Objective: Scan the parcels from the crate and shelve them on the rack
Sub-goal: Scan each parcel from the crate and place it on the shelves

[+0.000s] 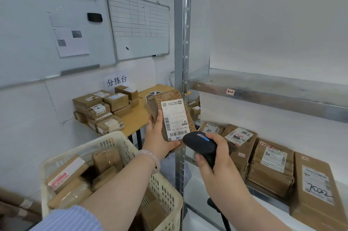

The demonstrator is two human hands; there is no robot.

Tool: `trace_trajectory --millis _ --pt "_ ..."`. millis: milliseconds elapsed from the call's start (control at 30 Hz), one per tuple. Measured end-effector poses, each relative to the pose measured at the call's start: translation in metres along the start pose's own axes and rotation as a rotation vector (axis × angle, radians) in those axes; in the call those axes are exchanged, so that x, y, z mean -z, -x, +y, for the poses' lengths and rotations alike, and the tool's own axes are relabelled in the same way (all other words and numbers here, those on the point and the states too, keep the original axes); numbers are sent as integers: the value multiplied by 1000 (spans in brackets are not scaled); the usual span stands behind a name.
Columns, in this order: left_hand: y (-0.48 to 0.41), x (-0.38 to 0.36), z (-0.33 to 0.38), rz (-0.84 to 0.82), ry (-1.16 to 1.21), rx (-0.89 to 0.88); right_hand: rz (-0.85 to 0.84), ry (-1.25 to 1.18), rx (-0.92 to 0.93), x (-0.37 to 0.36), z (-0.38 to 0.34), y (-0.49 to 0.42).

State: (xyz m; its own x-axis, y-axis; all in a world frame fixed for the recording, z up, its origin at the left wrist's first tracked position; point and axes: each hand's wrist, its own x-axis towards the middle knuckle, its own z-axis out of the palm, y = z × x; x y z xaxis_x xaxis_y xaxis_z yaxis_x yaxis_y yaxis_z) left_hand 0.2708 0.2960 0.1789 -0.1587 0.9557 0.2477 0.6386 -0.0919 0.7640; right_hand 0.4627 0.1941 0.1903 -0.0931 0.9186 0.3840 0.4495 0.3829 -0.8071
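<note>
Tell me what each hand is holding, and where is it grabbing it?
The left hand holds a brown parcel by its lower end. The right hand grips a black scanner by its handle.

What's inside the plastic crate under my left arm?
Brown taped parcels lie in the crate, one bearing a red-printed label. The left forearm covers some, and lower layers are hidden.

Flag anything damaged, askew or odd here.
The parcel gripped in the left hand has a ragged, frayed left edge. On the rack's lower shelf, the middle parcel looks creased and crushed along its side. Nothing is spilled. The right hand grips the scanner normally.
</note>
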Motion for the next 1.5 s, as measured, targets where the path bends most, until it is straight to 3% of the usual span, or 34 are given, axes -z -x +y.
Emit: trace_trajectory --millis 233,533,767,933,1133,1333,1500 --pt "16 28 18 -136 64 -75 129 -92 23 21 -4 -12" --pt "-21 68 103 -381 103 -203 292 -148 150 50 -27 -25" --pt "-75 67 160 -537 220 -145 427 -163 175 78 -41 -58" --pt "-99 45 167 -498 374 -185 474 -148 180 83 -44 -87" --pt "-127 23 158 -386 317 -337 539 -132 135 78 -42 -129" --pt "-160 7 163 -198 393 -343 588 -48 131 71 -48 -173" --pt "-180 -7 167 -206 381 -340 633 -16 65 72 -42 -202"
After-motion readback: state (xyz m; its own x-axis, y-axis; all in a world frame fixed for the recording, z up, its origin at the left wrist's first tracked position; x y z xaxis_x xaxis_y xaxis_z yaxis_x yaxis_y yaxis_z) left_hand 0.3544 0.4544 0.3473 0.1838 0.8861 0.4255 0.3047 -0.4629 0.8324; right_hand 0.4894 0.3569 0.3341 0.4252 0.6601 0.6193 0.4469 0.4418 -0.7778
